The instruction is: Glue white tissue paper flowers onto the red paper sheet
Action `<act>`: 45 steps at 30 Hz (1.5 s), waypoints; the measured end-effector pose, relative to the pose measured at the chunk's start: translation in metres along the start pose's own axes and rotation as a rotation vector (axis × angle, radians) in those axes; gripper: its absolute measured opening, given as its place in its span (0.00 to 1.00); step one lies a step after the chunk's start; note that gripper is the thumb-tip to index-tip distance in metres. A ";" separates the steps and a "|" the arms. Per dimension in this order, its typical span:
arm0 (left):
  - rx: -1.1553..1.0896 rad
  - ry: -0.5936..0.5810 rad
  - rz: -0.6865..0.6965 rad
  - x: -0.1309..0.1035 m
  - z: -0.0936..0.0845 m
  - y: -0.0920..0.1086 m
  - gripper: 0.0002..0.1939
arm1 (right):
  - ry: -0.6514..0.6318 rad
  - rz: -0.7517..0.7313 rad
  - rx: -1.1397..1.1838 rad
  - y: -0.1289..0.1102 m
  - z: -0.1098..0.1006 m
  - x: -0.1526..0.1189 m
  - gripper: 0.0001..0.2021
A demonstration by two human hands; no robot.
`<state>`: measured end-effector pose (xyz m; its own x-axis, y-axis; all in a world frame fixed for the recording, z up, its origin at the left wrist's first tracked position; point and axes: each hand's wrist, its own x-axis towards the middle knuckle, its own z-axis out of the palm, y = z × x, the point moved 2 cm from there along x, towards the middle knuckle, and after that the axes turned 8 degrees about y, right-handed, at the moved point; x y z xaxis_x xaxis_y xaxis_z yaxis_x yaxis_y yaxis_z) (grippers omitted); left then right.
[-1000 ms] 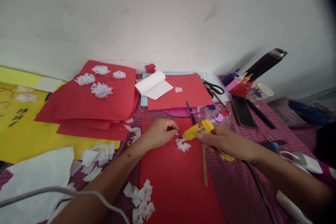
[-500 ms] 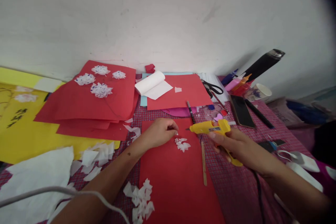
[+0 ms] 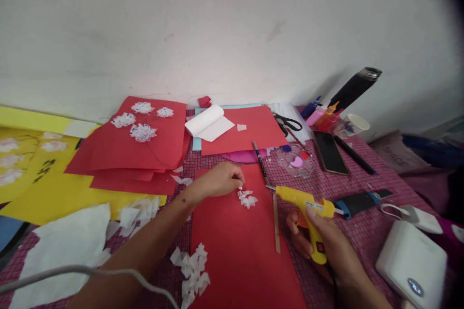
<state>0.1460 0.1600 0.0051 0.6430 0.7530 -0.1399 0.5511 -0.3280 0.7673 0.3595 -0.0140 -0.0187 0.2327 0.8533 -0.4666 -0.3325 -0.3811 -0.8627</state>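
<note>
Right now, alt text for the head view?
The right hand grips a yellow glue gun beside a red paper sheet, while the left hand pinches a white paper flower on it. Paper scraps, scissors and a phone lie on the checked cloth.

Home craft table: red paper sheets (image 3: 250, 256), scissors (image 3: 288, 123), checked tablecloth (image 3: 340, 188).

The right hand (image 3: 322, 246) hides the glue gun's (image 3: 302, 200) handle. The red sheet (image 3: 239, 251) and white box (image 3: 411, 260) run off the bottom edge. The yellow paper's (image 3: 54, 188) dark marks are too small to read.
</note>
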 end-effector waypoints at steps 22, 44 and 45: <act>0.181 -0.078 0.097 0.007 0.003 0.017 0.10 | -0.063 -0.004 0.050 -0.002 -0.001 -0.001 0.24; 0.189 -0.024 0.222 -0.010 -0.009 0.011 0.14 | -0.054 -0.056 0.008 -0.005 -0.001 -0.001 0.22; 0.194 -0.026 0.239 -0.010 -0.008 0.010 0.13 | -0.057 -0.053 0.001 -0.004 -0.001 -0.001 0.22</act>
<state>0.1409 0.1538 0.0199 0.7785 0.6276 0.0122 0.4724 -0.5986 0.6469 0.3614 -0.0130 -0.0147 0.1974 0.8913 -0.4083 -0.3217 -0.3345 -0.8858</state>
